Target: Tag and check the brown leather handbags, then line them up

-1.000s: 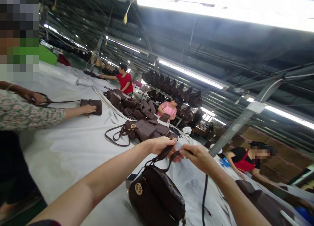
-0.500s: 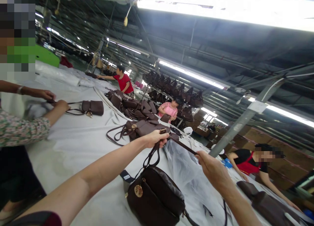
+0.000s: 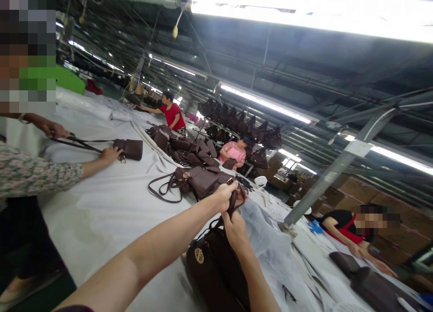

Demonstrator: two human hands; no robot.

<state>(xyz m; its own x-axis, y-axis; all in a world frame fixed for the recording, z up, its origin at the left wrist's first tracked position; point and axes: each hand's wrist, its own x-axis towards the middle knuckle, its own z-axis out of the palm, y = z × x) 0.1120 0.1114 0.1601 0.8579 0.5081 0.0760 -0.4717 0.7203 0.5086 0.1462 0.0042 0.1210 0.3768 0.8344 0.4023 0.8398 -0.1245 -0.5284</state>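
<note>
A dark brown handbag with a round gold emblem stands on the pale cloth in front of me. Its strap is gathered in a loop above the bag. My left hand is closed on this strap near its buckle. Just below, my right hand grips the strap's lower part, close against the left. Part of the bag is hidden behind my right forearm. Beyond my hands lies another brown bag, its straps spread to the left.
At left, a co-worker in a floral sleeve handles a small brown bag. A pile of brown bags lies farther back. Clear plastic sheeting is to my right. Other people work around the table, near a grey post.
My right hand has moved left and up to my left hand, and the stretched strap is now looped. The left co-worker's one hand has shifted onto the small bag.
</note>
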